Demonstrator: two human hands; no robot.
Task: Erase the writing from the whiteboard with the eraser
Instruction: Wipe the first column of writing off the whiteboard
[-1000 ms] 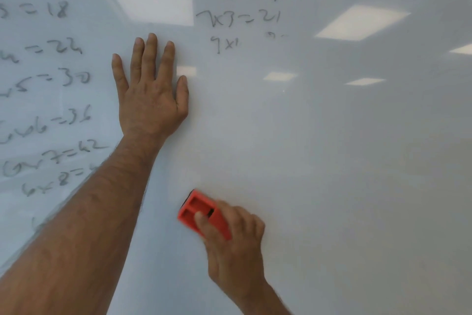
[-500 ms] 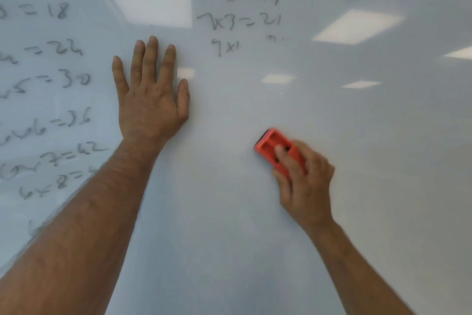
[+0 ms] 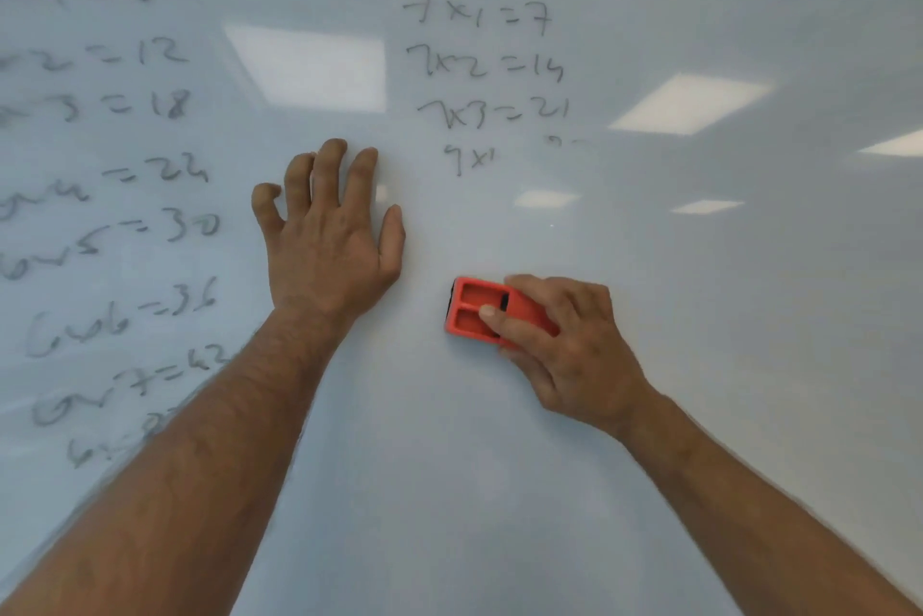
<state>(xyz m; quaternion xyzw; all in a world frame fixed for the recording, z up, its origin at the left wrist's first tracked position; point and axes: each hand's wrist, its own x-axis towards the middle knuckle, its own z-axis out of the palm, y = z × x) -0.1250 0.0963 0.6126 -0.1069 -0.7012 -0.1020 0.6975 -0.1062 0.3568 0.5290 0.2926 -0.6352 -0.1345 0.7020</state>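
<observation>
The whiteboard (image 3: 699, 366) fills the view. My right hand (image 3: 569, 351) grips an orange eraser (image 3: 474, 311) and presses it flat on the board, just right of my left hand. My left hand (image 3: 324, 241) rests on the board with fingers apart and slightly curled, holding nothing. A column of dark multiplication lines for seven (image 3: 484, 66) sits above the eraser, its last line partly wiped. A longer column of lines for six (image 3: 125, 196) runs down the left side, its lower end hidden by my left forearm.
Ceiling lights reflect as bright patches on the glossy board, the largest one (image 3: 309, 66) above my left hand. The board area under and right of the eraser carries no writing.
The eraser in my right hand swept from low centre up to the right, then back left beside my left hand. My left fingers curled a little. The view tilted up, showing more writing.
</observation>
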